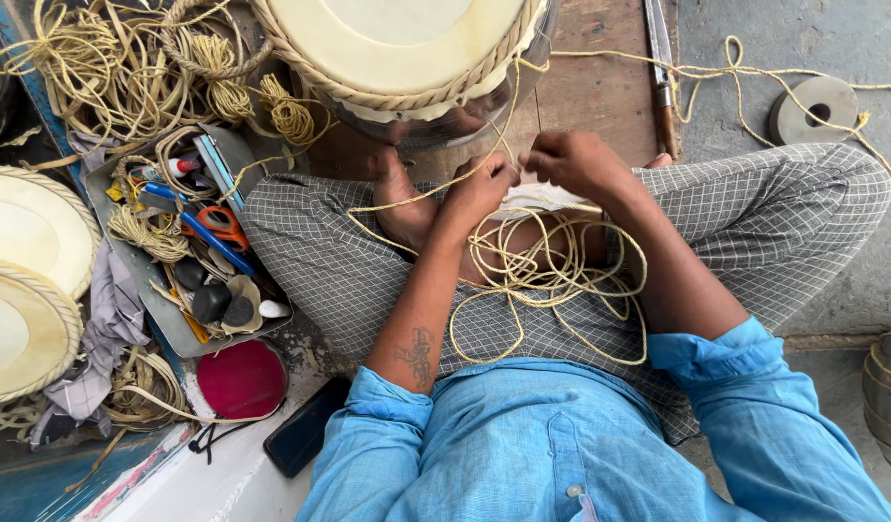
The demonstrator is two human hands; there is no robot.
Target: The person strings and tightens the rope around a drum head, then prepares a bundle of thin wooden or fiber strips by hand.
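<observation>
The blue shirt (561,454) is filling the bottom of the view, its rolled sleeves ending at both forearms, which are reaching forward over the crossed legs in checked trousers (774,213). A loose tangle of pale cord (552,275) is lying in the lap, looping down toward the shirt. Just beyond it the left hand (479,193) is curling shut around a strand of that cord, knuckles up, while the right hand (576,162) is pinching the same cord close beside it, wrist bent inward; the two hands are nearly touching. From them a strand is running up to the drum (407,48), which is resting tilted on the wooden board (600,87) right ahead of the knees, its laced rim almost over the hands. Left of the legs a metal tray (175,333) of scissors and small tools is crowding in, with a red lid (240,379) and a dark phone (305,440) nearer. Grey floor (745,87) is lying open to the right.
</observation>
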